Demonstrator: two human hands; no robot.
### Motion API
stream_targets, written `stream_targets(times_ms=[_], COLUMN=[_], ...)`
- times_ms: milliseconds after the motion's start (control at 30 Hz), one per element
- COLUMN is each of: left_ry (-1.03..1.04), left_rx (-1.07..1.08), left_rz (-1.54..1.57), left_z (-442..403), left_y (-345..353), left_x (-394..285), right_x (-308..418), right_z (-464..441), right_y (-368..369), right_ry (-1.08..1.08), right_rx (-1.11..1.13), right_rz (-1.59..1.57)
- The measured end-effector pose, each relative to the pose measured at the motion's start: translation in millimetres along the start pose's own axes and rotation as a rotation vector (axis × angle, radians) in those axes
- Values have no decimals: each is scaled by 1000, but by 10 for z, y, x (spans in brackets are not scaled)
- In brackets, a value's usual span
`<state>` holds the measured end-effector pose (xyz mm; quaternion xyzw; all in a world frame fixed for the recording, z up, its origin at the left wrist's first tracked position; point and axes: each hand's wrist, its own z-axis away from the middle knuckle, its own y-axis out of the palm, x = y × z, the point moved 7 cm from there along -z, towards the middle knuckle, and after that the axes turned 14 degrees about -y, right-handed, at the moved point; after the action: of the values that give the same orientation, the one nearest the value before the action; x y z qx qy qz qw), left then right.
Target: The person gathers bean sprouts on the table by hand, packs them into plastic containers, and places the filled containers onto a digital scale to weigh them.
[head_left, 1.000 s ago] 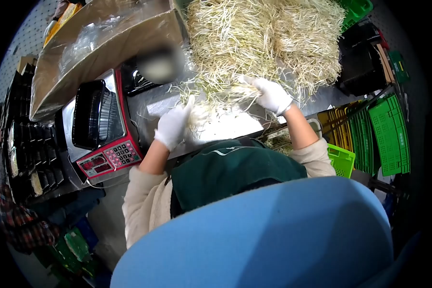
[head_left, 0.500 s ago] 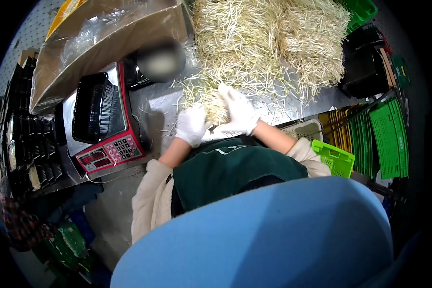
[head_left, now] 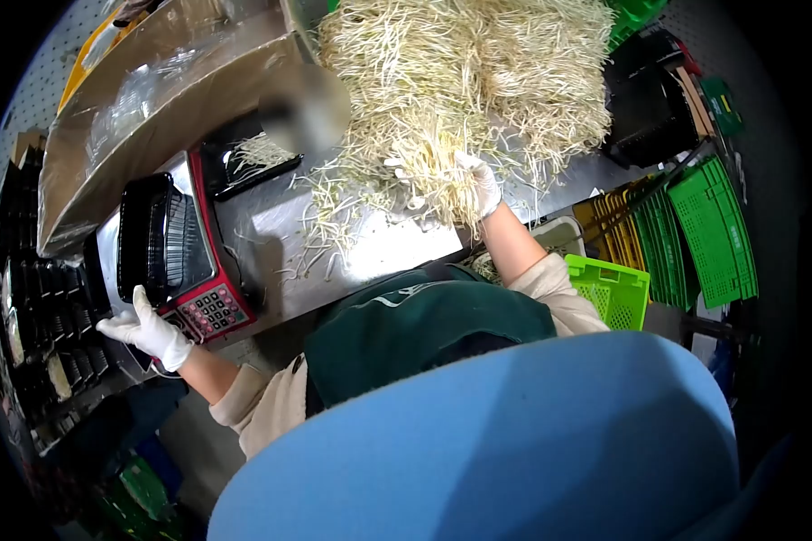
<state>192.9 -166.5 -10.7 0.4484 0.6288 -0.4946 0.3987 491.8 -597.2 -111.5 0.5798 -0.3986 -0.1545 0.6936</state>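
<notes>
My right hand (head_left: 484,186), in a white glove, grips a loose bunch of bean sprouts (head_left: 436,176) just in front of the big sprout heap (head_left: 397,68). My left hand (head_left: 152,335), gloved too, has its fingers spread and holds nothing. It is at the lower front corner of the red-edged scale (head_left: 209,311), partly covering the display beside the keypad. An empty black plastic tray (head_left: 135,236) rests on the scale's metal plate, just above my left fingertips.
Behind the scale, another black tray (head_left: 275,171) holds some sprouts. A cardboard box (head_left: 72,194) with clear plastic lids is at the back left, with stacked black trays (head_left: 50,302) farther left. Green crates (head_left: 713,234) stand right. Stray sprouts litter the metal table (head_left: 307,287).
My left hand has left the sprouts and swung left to the scale, opening on the way. My right hand has lifted a bunch forward, away from my apron. The view has shifted slightly.
</notes>
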Motion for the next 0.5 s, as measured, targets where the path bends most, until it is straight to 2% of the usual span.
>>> stream_targets(times_ms=[67,100,133,167,233,267,333,367,400,433,467,500], left_ry=[-237,-310,-361,-362,-310,-427,-288,-212,-161,-165,-278,-393], left_rx=[410,555,443,448,614,685,875,936,1039,1237,1367,1490], left_rz=[369,545,566,570,556,519,519,458,268,141,265,396], left_z=[-551,-526,-332,-171,164,416,951,1162,1620,1775,2058,2379], left_y=[273,412,434,473,619,762,1164,1394,1465,1772,1932,2006], left_x=[847,880,658,438,-41,-217,-489,-317,-647,-292,-212,-232], right_x=[42,67,98,128,191,220,251,244,215,177,84,44], right_z=[7,10,16,22,26,22,0,-14,-17,-27,-37,-63], right_y=[65,118,178,233,389,474,686,786,856,921,878,928], right_ry=[-27,-41,-48,-58,-71,-74,-72,-63,-49,-32,34,46], right_rx=[23,40,62,83,152,189,285,329,368,393,371,380], right_rz=[-37,-50,-51,-50,-31,-15,53,108,186,282,519,506])
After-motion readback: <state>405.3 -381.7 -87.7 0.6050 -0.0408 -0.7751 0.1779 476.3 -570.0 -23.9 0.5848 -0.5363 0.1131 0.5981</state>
